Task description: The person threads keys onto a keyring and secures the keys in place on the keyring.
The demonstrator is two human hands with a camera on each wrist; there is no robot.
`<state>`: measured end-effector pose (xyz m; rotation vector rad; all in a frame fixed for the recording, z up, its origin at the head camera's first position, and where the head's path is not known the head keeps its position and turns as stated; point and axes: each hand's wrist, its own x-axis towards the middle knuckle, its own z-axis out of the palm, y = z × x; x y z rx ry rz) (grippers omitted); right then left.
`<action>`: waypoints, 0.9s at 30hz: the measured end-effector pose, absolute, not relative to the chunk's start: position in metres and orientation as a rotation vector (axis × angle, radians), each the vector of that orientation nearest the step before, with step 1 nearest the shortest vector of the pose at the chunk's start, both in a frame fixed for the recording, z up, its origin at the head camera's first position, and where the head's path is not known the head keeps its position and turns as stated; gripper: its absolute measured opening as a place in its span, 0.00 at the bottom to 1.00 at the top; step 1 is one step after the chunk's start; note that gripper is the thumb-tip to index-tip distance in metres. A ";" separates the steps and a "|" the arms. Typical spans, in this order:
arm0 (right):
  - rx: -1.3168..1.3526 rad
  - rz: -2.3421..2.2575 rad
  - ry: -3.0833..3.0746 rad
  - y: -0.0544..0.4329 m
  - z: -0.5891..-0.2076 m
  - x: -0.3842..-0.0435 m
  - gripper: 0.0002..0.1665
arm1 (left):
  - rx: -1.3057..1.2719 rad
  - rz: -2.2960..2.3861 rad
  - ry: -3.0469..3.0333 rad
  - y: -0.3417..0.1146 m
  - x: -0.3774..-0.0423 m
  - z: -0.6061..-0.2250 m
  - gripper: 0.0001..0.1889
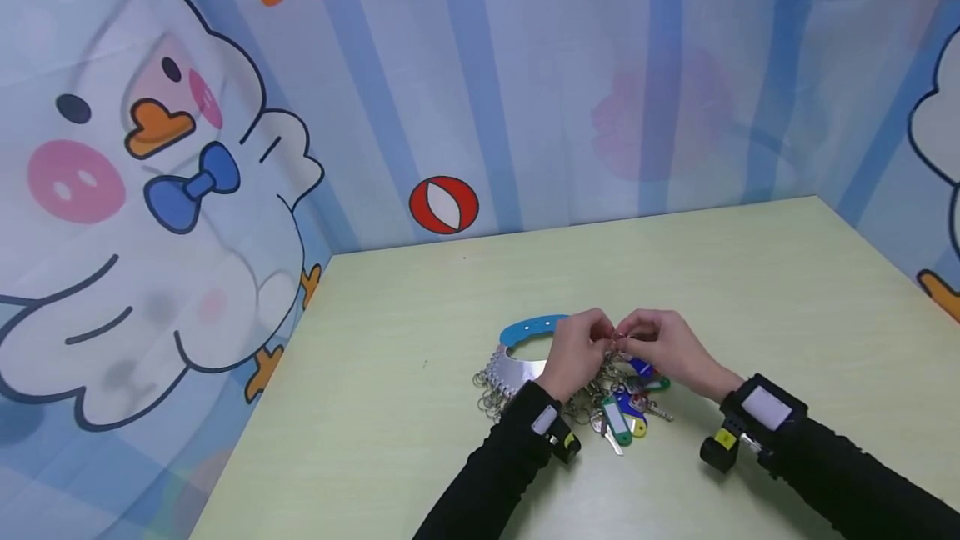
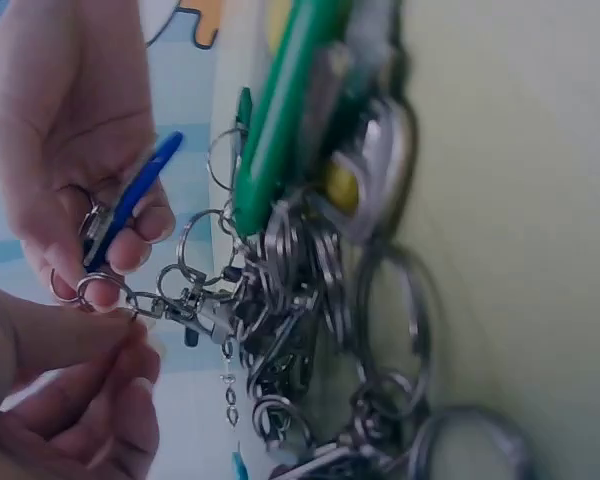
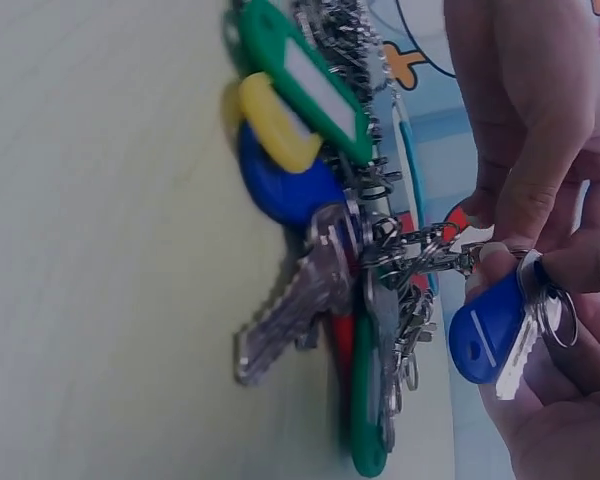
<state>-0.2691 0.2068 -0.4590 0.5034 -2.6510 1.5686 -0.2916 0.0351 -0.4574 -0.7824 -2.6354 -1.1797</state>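
Observation:
A large key holder with a blue strap handle [image 1: 528, 327] and a silver plate [image 1: 516, 370] lies on the table, hung with many split rings and clasps. My left hand [image 1: 576, 352] pinches a small split ring [image 2: 108, 284] that is linked to a metal clasp [image 2: 185, 298]. Opposite it, my right hand [image 1: 671, 344] pinches a ring carrying a blue key tag [image 3: 488, 325] and a silver key [image 3: 520, 358]. The fingertips of both hands meet around these rings. Below the hands lie a green key tag [image 3: 305, 82], a yellow tag [image 3: 280, 122] and several keys.
The pale table [image 1: 360, 407] extends around the key holder. A cartoon-printed blue curtain [image 1: 540, 90] stands along the back and sides. Black wrist cameras [image 1: 718, 452] are strapped beneath both sleeves.

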 end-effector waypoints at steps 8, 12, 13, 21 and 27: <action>0.484 1.661 -2.661 0.209 -0.457 -0.267 0.10 | -0.802 -1.143 -2.596 0.034 -0.291 -0.459 0.05; 0.511 1.674 -2.646 0.209 -0.457 -0.266 0.10 | -0.718 -1.208 -2.648 0.034 -0.290 -0.458 0.04; 0.511 1.676 -2.645 0.208 -0.458 -0.266 0.10 | -0.715 -1.199 -2.648 0.034 -0.290 -0.457 0.04; 0.480 1.720 -2.667 0.210 -0.456 -0.267 0.12 | -0.870 -0.995 -2.550 0.035 -0.291 -0.462 0.06; 0.496 1.749 -2.654 0.210 -0.456 -0.265 0.11 | -0.781 -1.166 -2.562 0.036 -0.290 -0.461 0.05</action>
